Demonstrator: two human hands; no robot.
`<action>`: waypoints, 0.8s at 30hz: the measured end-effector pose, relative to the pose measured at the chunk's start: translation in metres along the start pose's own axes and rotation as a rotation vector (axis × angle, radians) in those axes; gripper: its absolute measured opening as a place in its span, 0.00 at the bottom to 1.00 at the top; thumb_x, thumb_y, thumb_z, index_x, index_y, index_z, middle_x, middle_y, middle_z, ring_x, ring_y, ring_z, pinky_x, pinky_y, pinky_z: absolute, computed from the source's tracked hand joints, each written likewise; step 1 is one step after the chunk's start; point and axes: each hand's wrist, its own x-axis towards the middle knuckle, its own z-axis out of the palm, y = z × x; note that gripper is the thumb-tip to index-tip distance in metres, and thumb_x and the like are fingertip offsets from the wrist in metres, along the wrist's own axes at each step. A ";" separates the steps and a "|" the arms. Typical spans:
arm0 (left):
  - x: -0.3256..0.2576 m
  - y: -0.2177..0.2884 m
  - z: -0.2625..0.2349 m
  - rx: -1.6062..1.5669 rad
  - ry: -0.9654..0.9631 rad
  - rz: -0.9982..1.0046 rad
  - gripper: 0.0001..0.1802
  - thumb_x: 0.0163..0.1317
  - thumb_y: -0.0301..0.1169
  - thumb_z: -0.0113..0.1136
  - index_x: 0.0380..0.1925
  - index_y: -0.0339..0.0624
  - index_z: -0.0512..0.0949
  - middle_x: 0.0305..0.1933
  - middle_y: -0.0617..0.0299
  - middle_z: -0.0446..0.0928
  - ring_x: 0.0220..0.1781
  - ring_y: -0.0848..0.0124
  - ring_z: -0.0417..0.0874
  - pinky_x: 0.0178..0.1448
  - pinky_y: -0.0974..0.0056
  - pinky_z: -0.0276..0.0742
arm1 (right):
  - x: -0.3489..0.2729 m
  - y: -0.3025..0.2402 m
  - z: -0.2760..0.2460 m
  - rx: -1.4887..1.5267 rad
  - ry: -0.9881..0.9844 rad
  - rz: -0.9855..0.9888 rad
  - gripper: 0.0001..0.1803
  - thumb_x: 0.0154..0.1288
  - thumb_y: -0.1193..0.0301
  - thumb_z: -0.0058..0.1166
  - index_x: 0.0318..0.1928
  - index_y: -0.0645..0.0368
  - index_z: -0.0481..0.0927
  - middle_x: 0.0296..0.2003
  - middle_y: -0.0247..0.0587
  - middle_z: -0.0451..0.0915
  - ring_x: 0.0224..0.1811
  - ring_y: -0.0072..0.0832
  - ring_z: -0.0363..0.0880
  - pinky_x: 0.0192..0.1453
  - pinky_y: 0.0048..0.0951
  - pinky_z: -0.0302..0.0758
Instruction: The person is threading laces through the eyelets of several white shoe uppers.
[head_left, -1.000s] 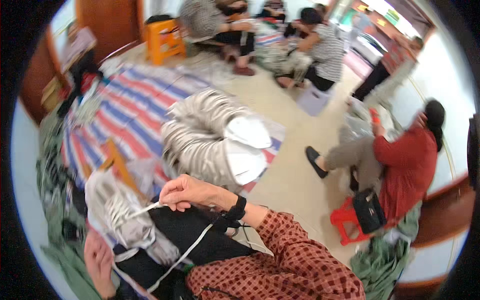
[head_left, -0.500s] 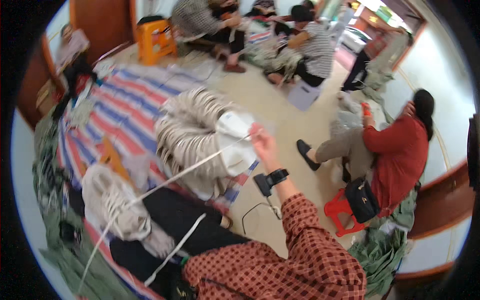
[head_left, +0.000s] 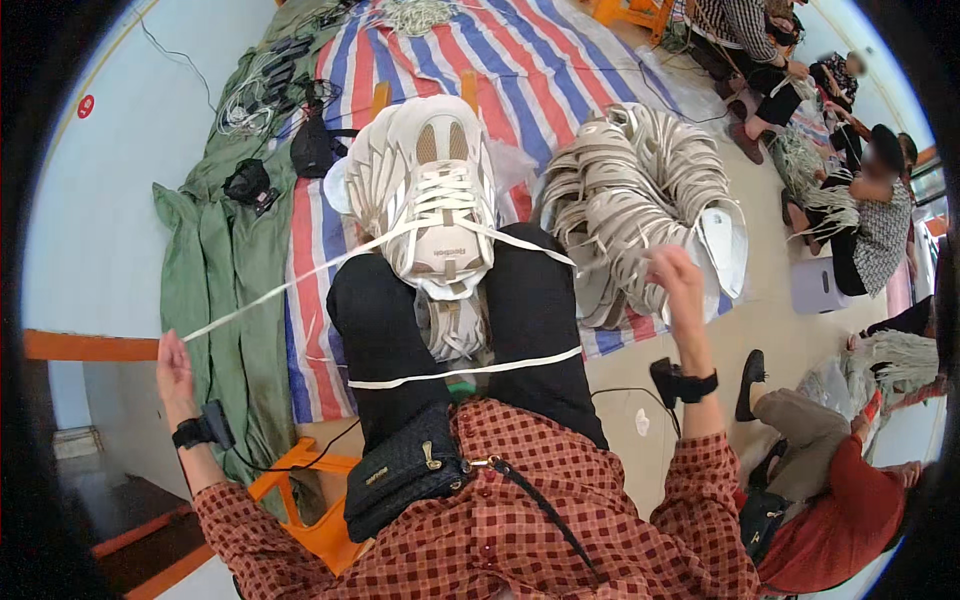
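As we look down, a cream-and-white lace-up sneaker with beige mesh (head_left: 445,245) sits between the knees of our black cloth trousers (head_left: 535,310), toe pointing away. Our left hand (head_left: 175,372), far to the side, has its fingers closed on a flat white lace (head_left: 270,295) stretched from the sneaker. Our right hand (head_left: 681,280) is raised opposite, fingers bent; against curved rows of cream-and-grey shoes (head_left: 610,205), we cannot tell whether they grip anything.

One camera worn on the head looks down and a bit ahead, with the lap (head_left: 535,310) and both hands (head_left: 680,285) near and people (head_left: 825,490) farther off.
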 end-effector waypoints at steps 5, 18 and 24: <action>-0.126 -0.047 0.164 0.685 -0.375 -0.044 0.12 0.63 0.30 0.54 0.45 0.42 0.77 0.43 0.66 0.77 0.38 0.82 0.75 0.36 0.77 0.71 | 0.015 -0.037 0.104 -0.143 -0.188 -0.241 0.09 0.58 0.71 0.56 0.37 0.63 0.81 0.25 0.39 0.77 0.28 0.25 0.75 0.34 0.24 0.70; -0.267 -0.122 0.350 0.688 -1.065 0.074 0.20 0.55 0.23 0.56 0.51 0.34 0.74 0.23 0.63 0.75 0.20 0.80 0.73 0.25 0.73 0.70 | 0.033 -0.059 0.167 -0.635 -0.231 -0.664 0.05 0.52 0.75 0.55 0.31 0.61 0.78 0.27 0.44 0.75 0.31 0.39 0.76 0.34 0.34 0.72; -0.270 -0.138 0.357 0.795 -1.078 0.258 0.21 0.52 0.25 0.56 0.49 0.33 0.73 0.22 0.59 0.75 0.19 0.75 0.74 0.27 0.67 0.71 | 0.041 -0.075 0.178 -0.931 -0.293 -0.862 0.03 0.47 0.74 0.53 0.25 0.60 0.77 0.27 0.44 0.76 0.34 0.42 0.78 0.34 0.38 0.75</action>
